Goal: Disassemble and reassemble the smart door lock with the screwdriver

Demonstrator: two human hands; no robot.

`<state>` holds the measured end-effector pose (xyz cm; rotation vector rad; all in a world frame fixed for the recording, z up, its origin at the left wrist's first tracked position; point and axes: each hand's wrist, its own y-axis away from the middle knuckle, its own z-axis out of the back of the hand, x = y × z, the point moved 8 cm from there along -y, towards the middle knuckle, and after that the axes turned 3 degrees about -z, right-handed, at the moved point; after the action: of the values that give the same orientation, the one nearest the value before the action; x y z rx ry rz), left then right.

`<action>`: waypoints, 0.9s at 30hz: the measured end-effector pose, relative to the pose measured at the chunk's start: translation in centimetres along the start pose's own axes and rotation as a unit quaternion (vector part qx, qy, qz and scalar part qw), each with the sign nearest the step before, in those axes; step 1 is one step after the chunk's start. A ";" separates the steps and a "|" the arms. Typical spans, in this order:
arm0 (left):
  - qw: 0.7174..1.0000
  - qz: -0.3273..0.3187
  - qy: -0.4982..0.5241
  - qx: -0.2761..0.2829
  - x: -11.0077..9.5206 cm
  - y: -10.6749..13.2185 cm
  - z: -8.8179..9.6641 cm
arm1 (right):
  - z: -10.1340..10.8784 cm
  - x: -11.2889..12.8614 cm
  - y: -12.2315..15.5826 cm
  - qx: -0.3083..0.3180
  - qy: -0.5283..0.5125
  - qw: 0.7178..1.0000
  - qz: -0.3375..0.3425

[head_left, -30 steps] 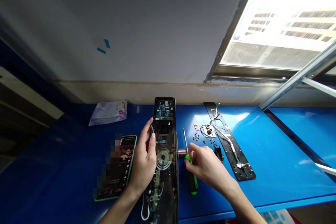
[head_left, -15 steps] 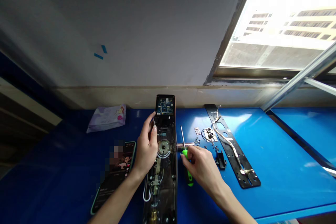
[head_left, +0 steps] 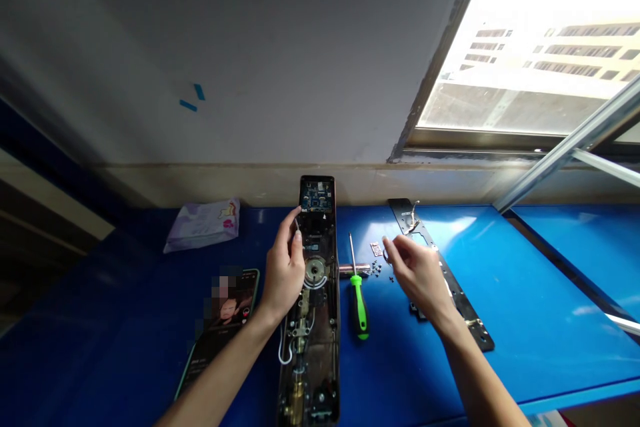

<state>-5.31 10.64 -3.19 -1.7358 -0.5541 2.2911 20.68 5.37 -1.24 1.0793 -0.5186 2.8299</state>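
My left hand (head_left: 286, 270) grips the left edge of a long black electronic door lock body (head_left: 325, 320), which lies open-side up with a circuit board (head_left: 317, 195), a round metal disc and brass parts inside. A thin pale piece, perhaps a wire, shows between my thumb and forefinger. My right hand (head_left: 417, 273) is over the loose parts on the right with its fingers closed. Its palm hides the small round-topped module there, and a dark wire loop shows at the fingertips. A green and black screwdriver (head_left: 359, 307) lies between the lock body and my right hand.
A long black plate (head_left: 477, 330) with a cable lies at right. Small screws (head_left: 376, 269), a pinkish cylinder (head_left: 353, 271) and a small printed piece (head_left: 376, 249) lie beside the lock body. A phone (head_left: 225, 320) and a lilac packet (head_left: 203, 225) are left. Metal bars stand far right.
My right hand has let go of the screwdriver, now lying on the table, and moved right and away from me onto the small module. My left hand keeps its place on the lock body.
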 end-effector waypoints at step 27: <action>0.999 -0.036 -0.032 0.018 -1.0 -0.4 -1.1 | -3.1 1.6 -0.9 0.012 -0.012 0.983 0.183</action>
<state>-4.03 10.82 -2.36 -1.6040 -0.5743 2.3003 17.71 7.17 -2.08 1.1266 -0.7590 3.1434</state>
